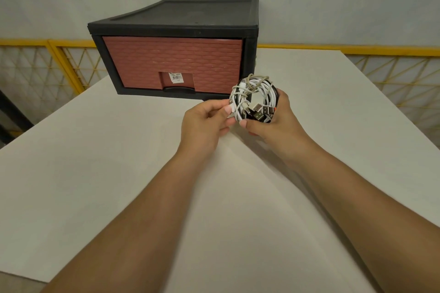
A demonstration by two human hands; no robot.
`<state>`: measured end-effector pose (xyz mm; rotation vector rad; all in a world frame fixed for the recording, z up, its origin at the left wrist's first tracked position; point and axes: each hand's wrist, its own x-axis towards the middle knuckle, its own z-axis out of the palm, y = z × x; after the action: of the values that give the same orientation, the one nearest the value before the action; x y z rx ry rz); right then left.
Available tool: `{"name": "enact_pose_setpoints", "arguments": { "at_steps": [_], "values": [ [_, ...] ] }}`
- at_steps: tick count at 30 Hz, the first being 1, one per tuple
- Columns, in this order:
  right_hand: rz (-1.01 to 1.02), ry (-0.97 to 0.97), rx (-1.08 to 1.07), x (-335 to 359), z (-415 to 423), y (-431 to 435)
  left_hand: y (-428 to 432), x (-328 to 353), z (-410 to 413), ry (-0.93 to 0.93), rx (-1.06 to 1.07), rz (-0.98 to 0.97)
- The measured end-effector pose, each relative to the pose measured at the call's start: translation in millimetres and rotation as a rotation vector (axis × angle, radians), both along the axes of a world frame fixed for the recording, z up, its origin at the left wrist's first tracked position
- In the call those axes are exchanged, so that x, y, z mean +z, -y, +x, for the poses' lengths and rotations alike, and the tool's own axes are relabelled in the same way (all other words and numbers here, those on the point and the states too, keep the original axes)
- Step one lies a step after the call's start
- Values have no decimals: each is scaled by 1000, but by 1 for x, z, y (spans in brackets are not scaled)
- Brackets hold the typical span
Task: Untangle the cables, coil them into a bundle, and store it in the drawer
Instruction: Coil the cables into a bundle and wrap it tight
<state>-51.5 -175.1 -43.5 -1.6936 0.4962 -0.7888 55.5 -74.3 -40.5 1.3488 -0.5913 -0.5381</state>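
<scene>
Head view, one frame.

- Cable bundle (266, 93): white and black leads wound into one tight ring, with a thin grey-white strand wrapped loosely over the top. It is held in the air above the table (119, 173), toward the far edge and just in front of the right front corner of the drawer unit (181, 16). It does not touch the tabletop.
- USB plugs (258, 109): several metal ends poke out together at the lower side of the ring, between the two hands.
- Left hand (204, 121): thumb and curled fingers pinch the left side of the ring.
- Right hand (273, 121): fingers wrap round the right side of the ring from behind, and the thumb presses on its lower edge.
- Drawer unit: black frame standing near the table's far edge, left of centre.
- Drawer (171, 64): brick-pattern red front, pushed fully in, flush with the frame.
- Barcode sticker (175, 77): sits in the recess above the dark handle slot (178, 90).
- Yellow mesh railing (381, 51): runs behind the table against a grey wall.
</scene>
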Motion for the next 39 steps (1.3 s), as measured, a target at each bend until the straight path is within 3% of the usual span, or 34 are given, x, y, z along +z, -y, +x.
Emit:
{"name": "enact_pose_setpoints", "arguments": {
  "at_steps": [6,9,19,32,39],
  "values": [
    [34,-10,36,0,0,1,-2,3,5,-296,-100,31],
    [44,-5,65,1,-1,2,-3,5,5,-321,-216,54],
    [75,12,119,2,0,0,-2,2,7,-388,-264,10],
    [227,81,61,-6,-2,6,-1,0,15,-373,-208,-7],
    [187,39,42,-2,1,-5,3,-5,12,-222,-74,27]
  ]
}}
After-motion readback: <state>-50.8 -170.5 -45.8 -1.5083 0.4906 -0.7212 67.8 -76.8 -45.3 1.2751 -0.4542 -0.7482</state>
